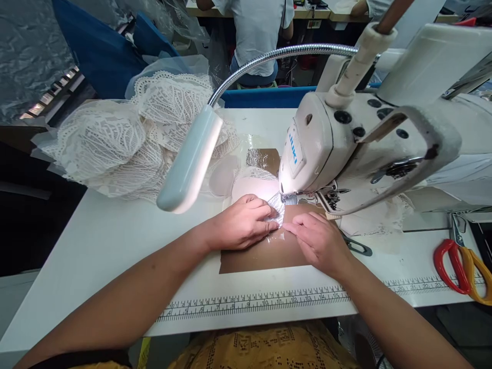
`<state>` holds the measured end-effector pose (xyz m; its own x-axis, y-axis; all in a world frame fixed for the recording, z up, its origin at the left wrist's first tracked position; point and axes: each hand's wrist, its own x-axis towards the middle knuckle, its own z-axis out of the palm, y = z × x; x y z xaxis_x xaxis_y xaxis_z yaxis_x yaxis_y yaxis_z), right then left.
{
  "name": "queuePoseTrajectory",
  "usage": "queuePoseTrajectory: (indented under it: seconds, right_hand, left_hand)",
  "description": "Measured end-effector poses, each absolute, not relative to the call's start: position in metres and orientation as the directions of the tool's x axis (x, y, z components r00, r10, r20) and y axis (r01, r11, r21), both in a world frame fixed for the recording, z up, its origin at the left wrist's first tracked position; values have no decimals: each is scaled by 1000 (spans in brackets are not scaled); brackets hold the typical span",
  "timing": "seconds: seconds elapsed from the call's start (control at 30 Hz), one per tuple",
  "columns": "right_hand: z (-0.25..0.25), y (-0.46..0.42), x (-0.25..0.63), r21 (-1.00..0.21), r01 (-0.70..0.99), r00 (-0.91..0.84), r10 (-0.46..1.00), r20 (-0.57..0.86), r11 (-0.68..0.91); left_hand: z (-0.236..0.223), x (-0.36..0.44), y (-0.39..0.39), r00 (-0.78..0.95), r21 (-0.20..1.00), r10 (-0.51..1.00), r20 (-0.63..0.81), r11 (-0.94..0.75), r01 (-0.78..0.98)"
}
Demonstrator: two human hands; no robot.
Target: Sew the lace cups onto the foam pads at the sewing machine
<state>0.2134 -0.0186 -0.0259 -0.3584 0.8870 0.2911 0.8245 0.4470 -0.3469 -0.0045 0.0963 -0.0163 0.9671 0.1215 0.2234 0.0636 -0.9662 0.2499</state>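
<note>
Under the lit needle area of a white sewing machine [307, 143] lies a piece of white lace fabric [277, 207]. My left hand [246, 221] is on its left side, fingers bent together and pressing the lace, thumb at its near edge. My right hand [317, 238] is closed at the near right corner of the lace, thumb and index fingertip meeting there; the other fingers are curled in. Both hands rest over a brown sheet [249, 262] on the table. A pale rounded cup-like piece [255, 187] lies behind my left hand.
Lace pieces [103, 143] are heaped at left. A lamp [190, 159] on a bent metal neck hangs over the table. Dark thread snips [359, 247] lie beside my right wrist; red-and-yellow-handled scissors [457, 264] lie at right. A printed ruler [265, 305] runs along the front edge. A person [257, 36] sits beyond.
</note>
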Motion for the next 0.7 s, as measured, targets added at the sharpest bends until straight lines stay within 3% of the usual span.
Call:
queuePoseTrajectory:
  seconds: [0.3, 0.5, 0.7]
  right_hand:
    - [-24, -15, 205, -264, 861, -371, 893, 256, 434]
    - [-22, -17, 202, -226, 873, -382, 893, 238, 433]
    - [-25, -15, 203, -199, 883, -365, 889, 275, 424]
  left_hand:
    - [-15, -3, 97, 967, 272, 122, 223, -961, 58]
    - [-19, 6, 93, 935, 230, 291, 201, -942, 244]
    - [-16, 10, 94, 936, 185, 304, 180, -945, 271]
